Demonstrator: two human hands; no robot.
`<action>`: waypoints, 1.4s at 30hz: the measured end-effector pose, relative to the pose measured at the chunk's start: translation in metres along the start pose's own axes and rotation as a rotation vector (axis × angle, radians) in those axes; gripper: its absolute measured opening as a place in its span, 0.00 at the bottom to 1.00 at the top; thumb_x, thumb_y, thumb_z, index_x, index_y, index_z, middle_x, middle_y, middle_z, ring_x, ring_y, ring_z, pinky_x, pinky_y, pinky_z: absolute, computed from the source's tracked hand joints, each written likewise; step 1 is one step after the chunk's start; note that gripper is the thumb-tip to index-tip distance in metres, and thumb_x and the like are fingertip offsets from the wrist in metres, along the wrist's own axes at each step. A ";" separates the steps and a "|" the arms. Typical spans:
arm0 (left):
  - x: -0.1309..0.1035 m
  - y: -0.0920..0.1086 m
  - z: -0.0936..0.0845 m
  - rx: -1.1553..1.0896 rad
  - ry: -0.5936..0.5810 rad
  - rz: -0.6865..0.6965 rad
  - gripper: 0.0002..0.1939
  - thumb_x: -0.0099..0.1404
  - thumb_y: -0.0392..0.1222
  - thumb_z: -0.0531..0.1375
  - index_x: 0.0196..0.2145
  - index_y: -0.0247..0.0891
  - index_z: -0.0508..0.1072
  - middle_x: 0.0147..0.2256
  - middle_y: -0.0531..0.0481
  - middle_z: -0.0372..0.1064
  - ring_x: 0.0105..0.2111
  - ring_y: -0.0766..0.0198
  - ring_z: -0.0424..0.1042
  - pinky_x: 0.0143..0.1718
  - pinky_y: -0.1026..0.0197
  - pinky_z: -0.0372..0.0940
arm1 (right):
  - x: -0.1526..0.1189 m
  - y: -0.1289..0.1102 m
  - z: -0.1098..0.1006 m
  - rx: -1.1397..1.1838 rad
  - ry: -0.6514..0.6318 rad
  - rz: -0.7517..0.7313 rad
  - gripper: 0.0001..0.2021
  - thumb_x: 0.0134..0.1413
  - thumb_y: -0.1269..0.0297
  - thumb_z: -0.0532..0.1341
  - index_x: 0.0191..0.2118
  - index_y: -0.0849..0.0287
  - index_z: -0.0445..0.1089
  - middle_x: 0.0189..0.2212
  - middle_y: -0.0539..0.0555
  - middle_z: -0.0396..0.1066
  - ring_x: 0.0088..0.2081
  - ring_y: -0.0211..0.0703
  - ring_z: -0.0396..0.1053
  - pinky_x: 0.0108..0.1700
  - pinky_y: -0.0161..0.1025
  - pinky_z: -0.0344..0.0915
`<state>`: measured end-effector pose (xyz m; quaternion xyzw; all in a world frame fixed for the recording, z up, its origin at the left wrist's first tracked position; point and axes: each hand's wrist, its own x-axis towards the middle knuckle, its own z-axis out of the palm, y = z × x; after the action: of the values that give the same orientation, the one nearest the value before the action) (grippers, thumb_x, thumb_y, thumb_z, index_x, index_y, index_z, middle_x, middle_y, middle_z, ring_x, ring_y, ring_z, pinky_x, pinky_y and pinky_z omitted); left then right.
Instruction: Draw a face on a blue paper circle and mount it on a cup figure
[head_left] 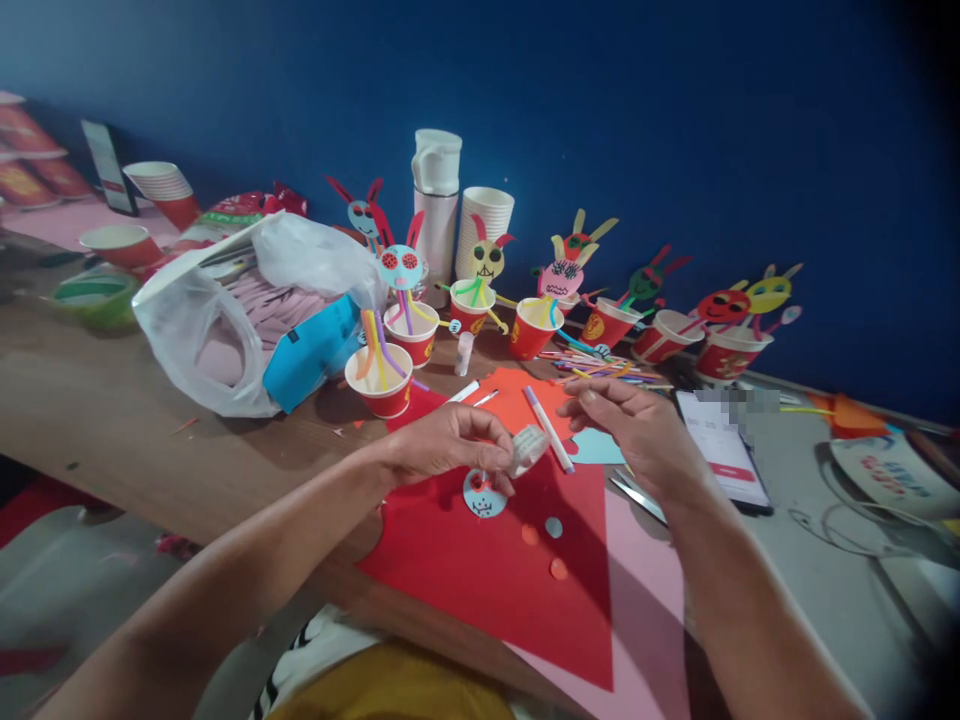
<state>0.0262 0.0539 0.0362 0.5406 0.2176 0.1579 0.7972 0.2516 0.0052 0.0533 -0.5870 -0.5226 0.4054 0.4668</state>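
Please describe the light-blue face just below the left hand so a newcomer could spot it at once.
Start at the large red sheet and find the left hand over its upper part. Just below that hand in the picture is a round, light-blue face. Unlike the smaller, plain round dots to its lower right, it bears dark drawn marks.

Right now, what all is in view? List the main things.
Cup figures: about eight, multicoloured, at back
Stacked cups: several, white and red, back
Flask: one, pale, back
Bag: one, whitish, left
Phones: two, black, right and far left
Paper sheets: several, red, orange, pink, blue, centre
Sticks: many, multicoloured, behind sheets
Marker: one, white-purple, centre
Scissors: one pair, silver, right
Discs: four, orange, grey, blue, centre
Packet: one, clear, centre
Left hand: one, bare, pinching packet
Right hand: one, bare, above sheets
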 end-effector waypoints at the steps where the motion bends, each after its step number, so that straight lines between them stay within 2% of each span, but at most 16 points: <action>1: 0.000 0.000 -0.002 -0.035 -0.015 0.016 0.09 0.54 0.41 0.65 0.28 0.32 0.70 0.28 0.45 0.74 0.27 0.62 0.74 0.31 0.61 0.66 | 0.000 0.001 -0.003 -0.032 -0.040 0.003 0.13 0.50 0.57 0.61 0.40 0.58 0.72 0.33 0.54 0.75 0.33 0.39 0.71 0.38 0.40 0.68; 4: 0.001 0.000 -0.006 -0.096 -0.053 0.040 0.09 0.54 0.41 0.65 0.29 0.32 0.70 0.26 0.46 0.74 0.27 0.62 0.74 0.30 0.62 0.65 | -0.001 0.002 -0.003 -0.169 -0.234 -0.012 0.16 0.48 0.59 0.63 0.44 0.56 0.71 0.41 0.54 0.73 0.37 0.41 0.71 0.39 0.40 0.68; 7: 0.002 -0.002 -0.008 -0.125 -0.100 0.043 0.09 0.55 0.41 0.64 0.30 0.33 0.70 0.26 0.47 0.74 0.26 0.62 0.74 0.31 0.61 0.65 | -0.003 0.003 0.004 -0.290 -0.299 -0.092 0.14 0.48 0.58 0.63 0.41 0.57 0.72 0.37 0.54 0.74 0.30 0.39 0.69 0.32 0.38 0.66; 10: 0.001 -0.002 -0.009 -0.153 -0.114 0.041 0.08 0.56 0.40 0.64 0.30 0.33 0.70 0.26 0.47 0.74 0.27 0.61 0.75 0.32 0.60 0.65 | -0.004 0.003 0.008 -0.319 -0.267 -0.122 0.11 0.49 0.58 0.62 0.36 0.59 0.73 0.30 0.52 0.73 0.28 0.38 0.68 0.31 0.37 0.65; 13: 0.000 0.001 -0.010 -0.181 -0.033 0.071 0.08 0.55 0.38 0.64 0.29 0.33 0.68 0.35 0.44 0.74 0.29 0.60 0.75 0.32 0.60 0.66 | -0.001 0.002 0.000 -0.283 -0.199 -0.072 0.13 0.47 0.56 0.63 0.36 0.59 0.72 0.31 0.52 0.74 0.30 0.40 0.69 0.34 0.38 0.65; 15: 0.000 0.004 -0.013 -0.207 0.040 0.122 0.07 0.56 0.36 0.63 0.28 0.32 0.68 0.43 0.42 0.71 0.30 0.61 0.76 0.34 0.59 0.67 | 0.003 0.003 -0.012 -0.253 -0.097 -0.027 0.14 0.45 0.55 0.64 0.36 0.58 0.72 0.31 0.51 0.74 0.30 0.39 0.70 0.33 0.36 0.66; 17: 0.000 0.006 -0.017 -0.241 0.083 0.177 0.06 0.57 0.36 0.62 0.28 0.32 0.67 0.47 0.41 0.68 0.30 0.63 0.75 0.36 0.58 0.67 | 0.009 0.007 -0.026 -0.253 0.040 0.009 0.14 0.44 0.55 0.64 0.35 0.59 0.71 0.27 0.51 0.73 0.27 0.38 0.69 0.30 0.35 0.65; 20: 0.002 0.005 -0.022 -0.281 0.114 0.214 0.06 0.58 0.37 0.61 0.30 0.32 0.67 0.46 0.41 0.69 0.30 0.63 0.75 0.34 0.58 0.68 | 0.020 0.018 -0.046 -0.409 0.183 0.046 0.15 0.47 0.54 0.61 0.36 0.61 0.70 0.23 0.51 0.72 0.21 0.37 0.67 0.24 0.35 0.63; 22: 0.003 0.004 -0.022 -0.292 0.139 0.208 0.07 0.58 0.38 0.62 0.31 0.33 0.67 0.45 0.41 0.70 0.29 0.63 0.75 0.33 0.59 0.68 | 0.028 0.028 -0.054 -0.560 0.208 0.056 0.15 0.49 0.53 0.58 0.35 0.61 0.71 0.22 0.52 0.72 0.22 0.39 0.67 0.24 0.35 0.62; 25: 0.004 0.003 -0.020 -0.290 0.173 0.193 0.07 0.57 0.38 0.62 0.31 0.33 0.67 0.44 0.41 0.70 0.30 0.63 0.75 0.32 0.60 0.67 | 0.035 0.041 -0.057 -0.662 0.174 0.072 0.14 0.48 0.54 0.58 0.30 0.60 0.73 0.21 0.52 0.73 0.24 0.41 0.69 0.26 0.35 0.62; 30: 0.005 0.003 -0.017 -0.296 0.212 0.169 0.08 0.58 0.38 0.61 0.35 0.32 0.69 0.44 0.41 0.70 0.29 0.64 0.74 0.29 0.62 0.68 | 0.036 0.053 -0.049 -0.851 0.137 0.092 0.13 0.47 0.55 0.58 0.27 0.57 0.75 0.21 0.53 0.74 0.26 0.44 0.70 0.27 0.37 0.59; 35: 0.007 -0.001 -0.016 -0.292 0.229 0.132 0.08 0.57 0.38 0.61 0.35 0.33 0.69 0.43 0.43 0.71 0.29 0.64 0.75 0.28 0.64 0.68 | 0.024 0.041 -0.040 -1.023 0.257 0.081 0.15 0.48 0.51 0.56 0.31 0.56 0.75 0.27 0.58 0.74 0.30 0.50 0.69 0.29 0.40 0.56; 37: 0.007 -0.002 -0.013 -0.261 0.251 0.112 0.08 0.56 0.37 0.62 0.35 0.34 0.69 0.41 0.45 0.72 0.29 0.64 0.75 0.27 0.65 0.67 | 0.016 0.030 -0.031 -1.035 0.315 0.019 0.15 0.51 0.51 0.55 0.33 0.55 0.74 0.30 0.57 0.74 0.32 0.49 0.69 0.31 0.40 0.57; 39: 0.008 -0.003 -0.009 -0.221 0.280 0.087 0.09 0.55 0.37 0.63 0.34 0.33 0.70 0.38 0.46 0.72 0.28 0.64 0.75 0.26 0.65 0.67 | 0.007 0.016 -0.017 -0.889 0.290 -0.098 0.15 0.53 0.52 0.55 0.34 0.55 0.73 0.29 0.53 0.74 0.30 0.46 0.69 0.31 0.39 0.58; 42: 0.010 -0.005 -0.003 -0.164 0.299 0.070 0.09 0.55 0.37 0.63 0.33 0.33 0.70 0.34 0.47 0.73 0.27 0.65 0.75 0.27 0.65 0.66 | -0.006 0.000 0.010 -0.511 0.100 -0.167 0.14 0.56 0.55 0.54 0.32 0.58 0.72 0.28 0.51 0.73 0.29 0.41 0.68 0.30 0.35 0.60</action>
<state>0.0333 0.0587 0.0286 0.4516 0.3014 0.2815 0.7912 0.2414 0.0007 0.0509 -0.6601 -0.6307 0.1910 0.3607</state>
